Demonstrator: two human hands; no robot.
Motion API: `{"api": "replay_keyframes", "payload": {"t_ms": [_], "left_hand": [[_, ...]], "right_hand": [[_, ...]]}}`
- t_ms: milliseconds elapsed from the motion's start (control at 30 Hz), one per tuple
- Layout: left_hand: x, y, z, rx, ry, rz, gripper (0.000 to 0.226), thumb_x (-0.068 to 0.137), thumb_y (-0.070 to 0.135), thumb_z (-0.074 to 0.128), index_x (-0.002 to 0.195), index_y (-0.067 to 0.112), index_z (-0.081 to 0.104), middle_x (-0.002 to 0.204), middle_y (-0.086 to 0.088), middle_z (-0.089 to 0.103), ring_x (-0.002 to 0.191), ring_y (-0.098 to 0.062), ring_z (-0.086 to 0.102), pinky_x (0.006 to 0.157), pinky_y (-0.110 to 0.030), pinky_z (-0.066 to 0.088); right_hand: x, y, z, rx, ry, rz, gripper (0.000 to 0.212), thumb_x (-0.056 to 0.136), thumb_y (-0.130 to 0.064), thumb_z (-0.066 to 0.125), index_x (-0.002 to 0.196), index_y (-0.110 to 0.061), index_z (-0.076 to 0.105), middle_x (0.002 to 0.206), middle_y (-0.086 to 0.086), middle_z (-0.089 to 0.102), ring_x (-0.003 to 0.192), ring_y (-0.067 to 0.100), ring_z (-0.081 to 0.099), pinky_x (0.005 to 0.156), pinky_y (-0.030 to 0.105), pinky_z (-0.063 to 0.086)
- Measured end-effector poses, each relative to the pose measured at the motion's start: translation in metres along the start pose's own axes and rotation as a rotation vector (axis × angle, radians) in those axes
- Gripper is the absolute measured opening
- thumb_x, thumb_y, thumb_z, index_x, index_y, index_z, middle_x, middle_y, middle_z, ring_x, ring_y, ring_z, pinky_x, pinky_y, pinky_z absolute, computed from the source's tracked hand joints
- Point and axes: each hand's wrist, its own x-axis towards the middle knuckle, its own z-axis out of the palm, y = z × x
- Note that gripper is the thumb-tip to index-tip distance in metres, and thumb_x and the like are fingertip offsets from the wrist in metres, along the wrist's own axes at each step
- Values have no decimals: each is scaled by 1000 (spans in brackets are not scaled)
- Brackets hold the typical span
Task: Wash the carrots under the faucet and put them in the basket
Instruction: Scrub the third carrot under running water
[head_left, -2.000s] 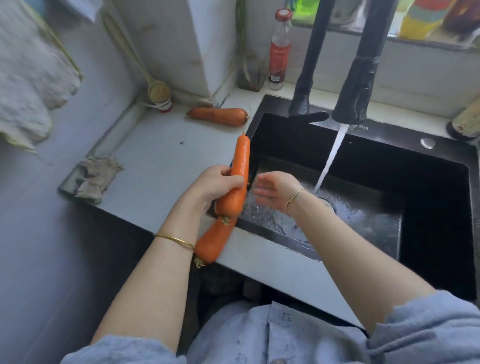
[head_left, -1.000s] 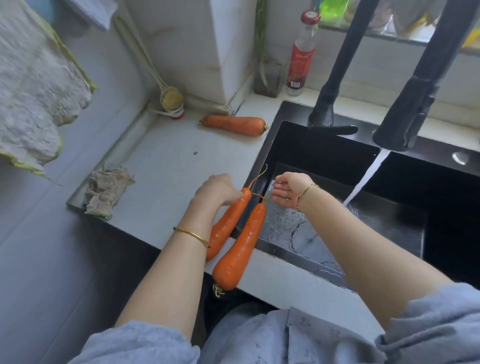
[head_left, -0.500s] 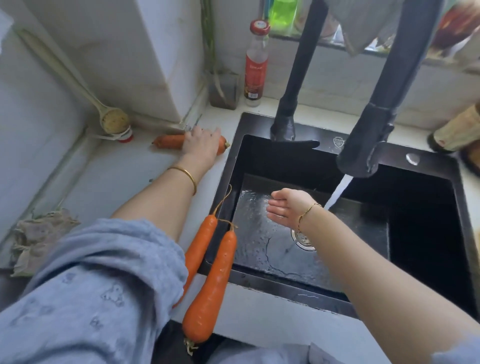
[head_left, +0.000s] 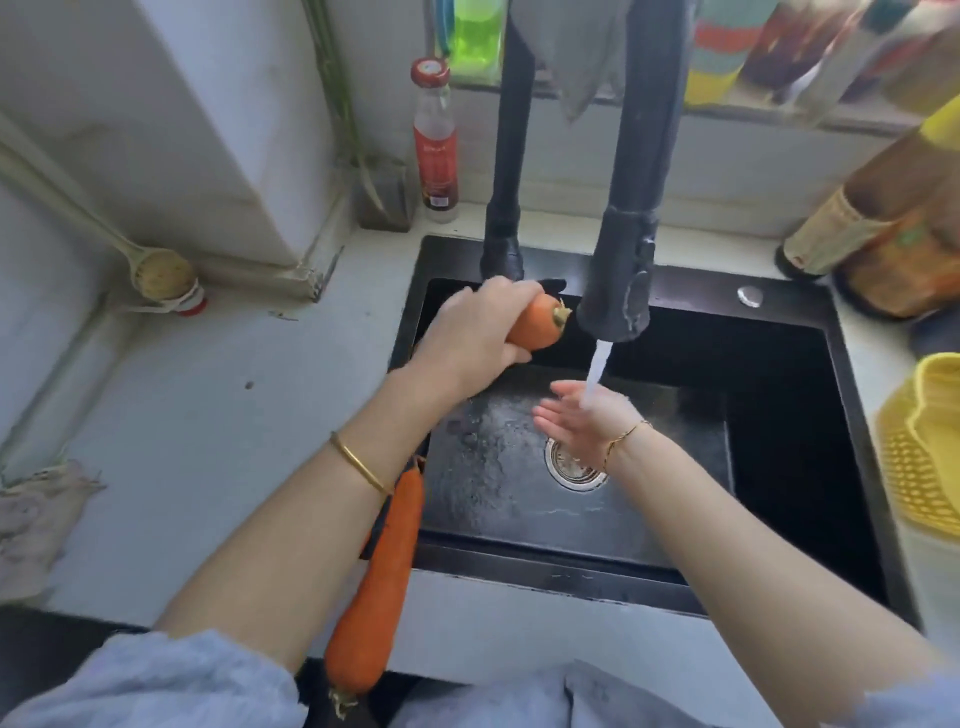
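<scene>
My left hand (head_left: 475, 332) grips a carrot (head_left: 537, 328) over the back left of the black sink (head_left: 779, 395), its stem end just left of the black faucet head (head_left: 618, 280). Water runs from the faucet onto my right hand (head_left: 584, 418), which lies flat with fingers straight above the drain (head_left: 574, 465). A long carrot (head_left: 382, 582) lies on the counter at the sink's front left edge, partly under my left forearm. A second one beside it is mostly hidden. The yellow basket (head_left: 919, 447) stands at the right of the sink.
A red-capped bottle (head_left: 435, 140) stands behind the sink's left corner. A spoon (head_left: 156, 273) leans at the back left wall. A rag (head_left: 36, 519) lies at the counter's left edge. Bottles (head_left: 878, 228) stand at the back right.
My left hand has picked up the carrot from the back of the counter and carried it right to the faucet. My right hand has slid under the water stream.
</scene>
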Motion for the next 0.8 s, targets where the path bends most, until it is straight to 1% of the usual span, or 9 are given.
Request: {"api": "replay_keyframes", "payload": {"t_ms": [67,133,167,233,333,467,567,667,800], "left_hand": [[-3,17,18,-189,-72,-14,46,81,19,75,122,18,53,114,-4,57,103,-26,57,92,-46,48],[-6,30,37,-336,-126,-36,40,80,19,75,115,15,54,108,-4,57,99,-22,58,88,-46,50],[-8,36,45,-438,-129,-58,40,79,19,75,113,15,55,107,-4,59,98,-21,59,88,-44,51],[-13,48,57,-651,-96,-135,39,79,14,75,112,18,54,105,-2,61,98,-20,62,87,-38,53],[-18,62,68,-845,-5,-308,45,85,11,70,124,20,47,113,-2,57,103,-18,60,87,-31,54],[-15,81,80,-1015,103,-571,51,93,25,64,137,21,38,127,-3,51,113,-19,55,97,-38,52],[-6,89,92,-1122,237,-785,37,94,34,60,120,16,40,116,-6,57,104,-21,62,90,-40,54],[-1,94,99,-1161,400,-877,46,90,40,63,110,0,53,92,-7,62,86,-24,63,69,-34,51],[4,96,95,-1202,440,-1035,22,94,31,56,92,10,53,87,-4,57,84,-24,59,70,-32,48]], "right_hand": [[-10,-6,-7,3,0,-67,23,98,8,32,98,1,54,126,45,44,119,46,52,95,38,51],[-10,-8,-16,-87,48,-171,15,95,-1,45,91,-6,58,98,27,64,88,32,64,73,35,57],[-10,-9,-18,-157,56,-225,11,90,-8,52,93,-7,63,92,18,68,82,28,64,72,36,55],[-12,-11,-24,-232,58,-302,18,81,-22,60,89,-8,68,86,13,69,81,28,61,74,38,49],[-18,-10,-30,-253,72,-307,39,98,-44,43,83,-18,68,78,5,71,73,20,66,75,36,54],[-23,-5,-27,-450,85,-363,57,88,-65,30,95,-22,68,99,8,71,95,27,67,94,47,51],[-28,-1,-29,-739,162,-513,55,94,-57,22,93,-23,65,92,3,66,91,27,62,85,40,49],[-32,3,-33,-1006,271,-623,49,101,-45,16,86,-21,56,81,0,59,83,24,54,73,34,38],[-25,0,-37,-1086,290,-638,47,101,-41,16,84,-19,54,86,4,58,82,27,54,72,33,35]]}}
